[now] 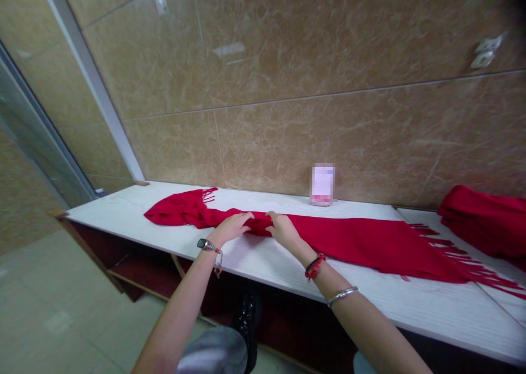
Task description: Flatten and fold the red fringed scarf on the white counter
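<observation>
A long red scarf [361, 240] with fringed ends lies along the white counter [263, 259]. Its right stretch is spread flat, while the left end is bunched and folded back, its fringe toward the wall. Near the middle, my left hand [230, 227] grips the scarf with curled fingers. My right hand [283, 230] holds it a short way to the right, thumb and fingers bent over the narrowed cloth. The two hands face each other with a small gap of red fabric between them. Some fingertips are hidden by the cloth.
More folded red cloth [485, 223] is piled at the right end. A small blurred white and pink upright item [322, 185] stands against the tiled wall [263, 133]. Below the counter are dark open shelves [143, 272]. A black shoe [246, 319] shows beneath the front edge.
</observation>
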`<state>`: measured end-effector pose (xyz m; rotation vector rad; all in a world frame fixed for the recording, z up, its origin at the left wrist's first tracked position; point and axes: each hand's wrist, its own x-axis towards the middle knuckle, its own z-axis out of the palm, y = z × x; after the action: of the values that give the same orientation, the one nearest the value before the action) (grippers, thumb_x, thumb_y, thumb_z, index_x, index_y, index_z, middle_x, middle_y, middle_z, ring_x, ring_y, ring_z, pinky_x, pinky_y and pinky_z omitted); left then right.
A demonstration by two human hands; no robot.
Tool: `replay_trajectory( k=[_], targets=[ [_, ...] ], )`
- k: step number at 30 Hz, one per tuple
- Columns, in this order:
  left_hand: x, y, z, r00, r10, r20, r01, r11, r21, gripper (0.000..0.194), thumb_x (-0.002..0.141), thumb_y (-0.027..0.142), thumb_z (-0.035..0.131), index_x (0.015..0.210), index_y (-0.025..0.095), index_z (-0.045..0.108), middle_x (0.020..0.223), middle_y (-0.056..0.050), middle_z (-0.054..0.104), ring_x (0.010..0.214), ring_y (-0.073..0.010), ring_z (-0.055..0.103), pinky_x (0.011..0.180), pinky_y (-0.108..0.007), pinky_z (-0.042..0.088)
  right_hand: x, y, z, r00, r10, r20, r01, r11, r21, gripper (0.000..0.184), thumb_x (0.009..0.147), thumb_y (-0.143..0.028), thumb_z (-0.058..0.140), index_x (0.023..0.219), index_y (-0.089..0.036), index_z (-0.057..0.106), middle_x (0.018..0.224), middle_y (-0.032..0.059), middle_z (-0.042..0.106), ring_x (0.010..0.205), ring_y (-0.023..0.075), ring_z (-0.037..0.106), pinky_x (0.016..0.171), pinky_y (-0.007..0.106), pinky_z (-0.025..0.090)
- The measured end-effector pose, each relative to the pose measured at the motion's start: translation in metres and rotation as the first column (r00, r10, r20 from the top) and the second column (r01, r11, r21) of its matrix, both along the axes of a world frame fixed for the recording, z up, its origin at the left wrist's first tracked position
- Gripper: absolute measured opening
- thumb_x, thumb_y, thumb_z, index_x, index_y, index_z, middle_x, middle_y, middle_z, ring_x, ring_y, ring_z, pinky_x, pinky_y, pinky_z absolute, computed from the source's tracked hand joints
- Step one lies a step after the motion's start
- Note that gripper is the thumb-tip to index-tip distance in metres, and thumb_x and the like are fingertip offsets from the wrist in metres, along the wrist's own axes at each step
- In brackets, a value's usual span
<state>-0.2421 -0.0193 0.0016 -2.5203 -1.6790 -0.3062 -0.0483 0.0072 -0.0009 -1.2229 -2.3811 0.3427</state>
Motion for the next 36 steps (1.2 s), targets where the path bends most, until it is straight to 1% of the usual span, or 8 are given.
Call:
replay_trajectory(
  k=[3,7,12,16,22,27,31,36],
  targets=[
    [-0.001,0.002,0.001,1.000,-0.001,0.029,-0.001,0.999,0.049,0.024,0.081,0.020,0.053,0.105,0.019,0.053,0.106,-0.006,0.061,0.099,-0.0197,0.055,0.085,-0.030,0.042,0.004,0.005,0.004,1.000,-0.021,-0.001,0.021,0.999,-0.028,0.028,0.077,-0.017,0.057,0.106,-0.016,0.056,0.093,0.0096,0.067,0.091,0.0197,0.060,0.075,0.026,0.041],
    [-0.003,0.000,0.005,0.998,0.024,0.054,-0.026,0.998,0.055,0.014,0.085,0.022,0.048,0.096,0.020,0.058,0.095,-0.004,0.065,0.089,-0.0183,0.059,0.079,-0.027,0.044,0.008,0.007,0.007,0.998,-0.034,0.055,0.036,0.999,-0.035,0.014,0.078,-0.019,0.056,0.090,-0.019,0.062,0.091,0.0084,0.066,0.089,0.0200,0.060,0.071,0.026,0.041],
    [-0.003,-0.004,0.004,0.996,0.077,0.036,-0.078,0.996,0.030,0.021,0.090,0.023,0.040,0.106,0.019,0.052,0.092,-0.006,0.065,0.086,-0.0192,0.061,0.072,-0.028,0.045,0.006,0.004,0.007,0.998,0.024,0.051,-0.024,1.000,0.005,0.017,0.081,-0.020,0.053,0.095,-0.017,0.061,0.095,0.0095,0.064,0.090,0.0192,0.059,0.074,0.027,0.042],
    [-0.002,-0.002,-0.001,0.999,0.044,0.028,-0.043,0.999,-0.024,0.020,0.090,0.018,0.036,0.105,0.018,0.050,0.093,-0.006,0.063,0.087,-0.0177,0.059,0.073,-0.028,0.045,-0.004,-0.001,0.002,0.996,0.085,0.006,-0.085,0.990,0.109,0.035,0.075,-0.023,0.062,0.108,-0.014,0.055,0.108,0.0115,0.058,0.096,0.0200,0.056,0.078,0.027,0.042],
    [-0.002,0.003,0.001,0.998,-0.056,0.030,0.054,0.997,0.063,0.020,0.088,0.012,0.036,0.091,0.015,0.056,0.097,-0.006,0.060,0.092,-0.0161,0.054,0.085,-0.028,0.041,-0.013,0.001,0.000,0.991,0.051,0.125,-0.058,0.997,0.050,0.014,0.080,-0.019,0.054,0.093,-0.016,0.060,0.093,0.0093,0.066,0.090,0.0206,0.060,0.071,0.027,0.042],
    [-0.002,-0.001,0.006,0.994,-0.080,0.068,0.075,0.995,0.067,0.013,0.085,0.015,0.043,0.089,0.017,0.055,0.093,-0.003,0.060,0.089,-0.0162,0.054,0.083,-0.029,0.042,-0.010,0.005,0.003,0.989,-0.008,0.149,0.004,1.000,0.029,0.015,0.083,-0.022,0.051,0.093,-0.018,0.061,0.091,0.0095,0.067,0.088,0.0198,0.061,0.066,0.024,0.041],
    [-0.007,-0.005,0.008,0.997,-0.010,0.082,0.006,0.999,0.049,0.014,0.076,0.016,0.057,0.090,0.018,0.054,0.090,-0.003,0.059,0.084,-0.0171,0.055,0.075,-0.028,0.044,-0.010,0.005,0.002,0.986,-0.035,0.163,0.026,0.998,0.056,0.015,0.082,-0.020,0.050,0.093,-0.018,0.060,0.093,0.0099,0.066,0.089,0.0204,0.061,0.067,0.025,0.041],
    [-0.012,-0.007,0.012,0.994,0.063,0.094,-0.067,0.997,0.037,0.011,0.079,0.016,0.052,0.088,0.019,0.058,0.086,-0.003,0.063,0.081,-0.0171,0.058,0.073,-0.026,0.044,-0.014,-0.002,0.007,0.988,-0.037,0.152,0.027,0.997,0.065,0.019,0.079,-0.019,0.054,0.098,-0.016,0.058,0.098,0.0104,0.064,0.091,0.0208,0.060,0.070,0.026,0.043]
  ],
)
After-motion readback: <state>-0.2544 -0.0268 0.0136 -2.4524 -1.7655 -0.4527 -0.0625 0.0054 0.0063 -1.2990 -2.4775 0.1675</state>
